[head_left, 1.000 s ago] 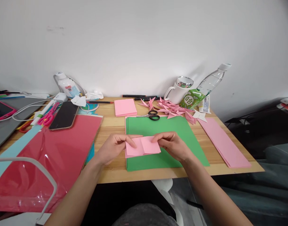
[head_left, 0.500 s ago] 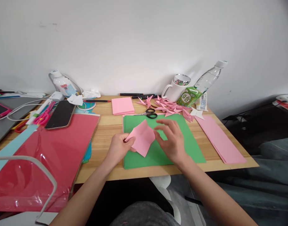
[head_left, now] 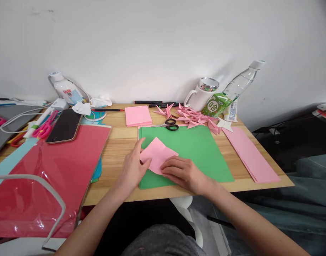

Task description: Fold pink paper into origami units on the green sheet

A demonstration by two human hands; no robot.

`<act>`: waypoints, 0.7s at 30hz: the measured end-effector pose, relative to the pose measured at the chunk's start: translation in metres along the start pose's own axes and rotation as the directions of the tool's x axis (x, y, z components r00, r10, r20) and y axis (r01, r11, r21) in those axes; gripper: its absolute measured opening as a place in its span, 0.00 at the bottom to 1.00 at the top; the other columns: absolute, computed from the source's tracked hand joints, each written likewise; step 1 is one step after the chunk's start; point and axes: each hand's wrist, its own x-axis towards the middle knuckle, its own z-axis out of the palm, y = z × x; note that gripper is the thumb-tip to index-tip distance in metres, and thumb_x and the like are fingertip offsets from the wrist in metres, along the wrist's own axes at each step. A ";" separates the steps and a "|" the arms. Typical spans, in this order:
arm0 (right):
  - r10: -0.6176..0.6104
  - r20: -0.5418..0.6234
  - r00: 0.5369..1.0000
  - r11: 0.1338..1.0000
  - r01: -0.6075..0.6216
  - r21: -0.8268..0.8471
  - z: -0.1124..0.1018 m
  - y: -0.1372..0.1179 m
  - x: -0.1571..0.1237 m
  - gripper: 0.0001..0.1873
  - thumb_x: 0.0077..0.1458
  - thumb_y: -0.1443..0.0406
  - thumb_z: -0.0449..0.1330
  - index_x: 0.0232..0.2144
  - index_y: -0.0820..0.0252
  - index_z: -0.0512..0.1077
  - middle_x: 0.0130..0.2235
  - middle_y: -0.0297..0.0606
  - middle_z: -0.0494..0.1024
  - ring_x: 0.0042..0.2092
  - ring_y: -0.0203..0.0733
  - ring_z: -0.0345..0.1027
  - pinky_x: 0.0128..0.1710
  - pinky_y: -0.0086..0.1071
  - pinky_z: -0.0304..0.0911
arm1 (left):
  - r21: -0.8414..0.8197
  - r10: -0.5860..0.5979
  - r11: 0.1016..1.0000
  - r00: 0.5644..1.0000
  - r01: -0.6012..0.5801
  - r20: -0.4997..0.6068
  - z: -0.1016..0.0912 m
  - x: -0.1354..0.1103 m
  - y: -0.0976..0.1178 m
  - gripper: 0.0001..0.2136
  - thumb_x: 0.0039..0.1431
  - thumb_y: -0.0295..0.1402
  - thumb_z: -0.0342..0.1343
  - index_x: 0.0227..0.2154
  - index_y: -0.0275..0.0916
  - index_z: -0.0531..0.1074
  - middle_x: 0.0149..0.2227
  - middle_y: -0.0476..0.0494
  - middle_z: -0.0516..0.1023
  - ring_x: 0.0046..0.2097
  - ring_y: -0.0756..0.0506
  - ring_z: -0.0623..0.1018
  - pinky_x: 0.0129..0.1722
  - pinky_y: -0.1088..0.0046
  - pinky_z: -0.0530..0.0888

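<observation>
A folded pink paper square (head_left: 157, 154) lies turned like a diamond on the green sheet (head_left: 200, 149). My left hand (head_left: 132, 169) rests at its left corner, fingers stretched flat against the paper's edge. My right hand (head_left: 183, 174) presses down on the paper's near corner with its fingers lying flat and together. Neither hand lifts the paper; both hold it against the green sheet.
Black scissors (head_left: 169, 125), a stack of pink squares (head_left: 137, 115) and several folded pink pieces (head_left: 192, 119) lie behind the green sheet. A white mug (head_left: 201, 97), a water bottle (head_left: 240, 85), pink strips (head_left: 249, 153), a red plastic folder (head_left: 51, 170) and a phone (head_left: 64, 126) surround it.
The pink paper was held up between both hands, turned to a diamond, and now lies flat on the green sheet. My right hand came down onto its near corner.
</observation>
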 end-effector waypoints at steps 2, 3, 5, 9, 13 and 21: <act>0.064 0.009 0.998 0.995 -0.064 0.074 0.002 0.001 0.001 0.07 0.60 0.68 0.52 0.36 0.60 0.71 0.38 0.42 0.76 0.41 0.40 0.70 0.39 0.34 0.67 | 0.225 0.301 0.934 0.951 -0.278 -0.074 0.000 -0.004 -0.006 0.19 0.54 0.27 0.55 0.50 0.40 0.66 0.45 0.38 0.71 0.45 0.39 0.73 0.44 0.59 0.70; 0.099 0.006 0.995 0.989 -0.099 0.107 0.003 0.002 0.001 0.07 0.60 0.68 0.53 0.36 0.60 0.71 0.38 0.42 0.76 0.41 0.40 0.70 0.40 0.34 0.67 | 0.275 0.429 0.871 0.903 -0.407 -0.024 -0.001 -0.007 -0.009 0.13 0.56 0.26 0.53 0.45 0.40 0.69 0.44 0.39 0.71 0.46 0.40 0.71 0.45 0.59 0.69; 0.174 -0.004 0.985 0.971 -0.171 0.165 0.005 0.004 0.002 0.05 0.59 0.68 0.55 0.33 0.60 0.72 0.40 0.42 0.75 0.42 0.40 0.69 0.42 0.34 0.66 | 0.223 0.578 0.776 0.807 -0.590 0.124 -0.002 -0.010 -0.015 0.08 0.60 0.25 0.49 0.39 0.38 0.71 0.39 0.42 0.73 0.44 0.44 0.71 0.43 0.63 0.69; 0.354 0.015 0.935 0.904 -0.346 0.252 0.006 0.007 0.007 0.07 0.56 0.67 0.57 0.26 0.61 0.70 0.39 0.40 0.73 0.34 0.36 0.68 0.32 0.30 0.64 | 0.042 0.616 0.776 0.769 -0.630 0.171 -0.001 -0.014 -0.026 0.06 0.61 0.25 0.49 0.39 0.35 0.70 0.36 0.43 0.74 0.40 0.48 0.72 0.40 0.70 0.73; 0.491 0.040 0.870 0.835 -0.483 0.263 0.008 0.008 0.013 0.08 0.54 0.68 0.59 0.23 0.61 0.68 0.34 0.36 0.70 0.26 0.31 0.61 0.25 0.27 0.58 | 0.047 0.638 0.765 0.766 -0.642 0.079 -0.005 -0.023 -0.033 0.11 0.60 0.23 0.50 0.45 0.36 0.68 0.41 0.42 0.74 0.45 0.47 0.73 0.46 0.67 0.74; 0.587 0.068 0.807 0.792 -0.589 0.157 0.012 0.010 0.021 0.07 0.52 0.70 0.60 0.23 0.62 0.67 0.35 0.36 0.68 0.25 0.29 0.58 0.26 0.28 0.57 | 0.265 0.624 0.699 0.747 -0.664 0.227 -0.010 -0.044 -0.035 0.17 0.62 0.25 0.47 0.53 0.32 0.62 0.52 0.33 0.68 0.56 0.42 0.68 0.52 0.64 0.72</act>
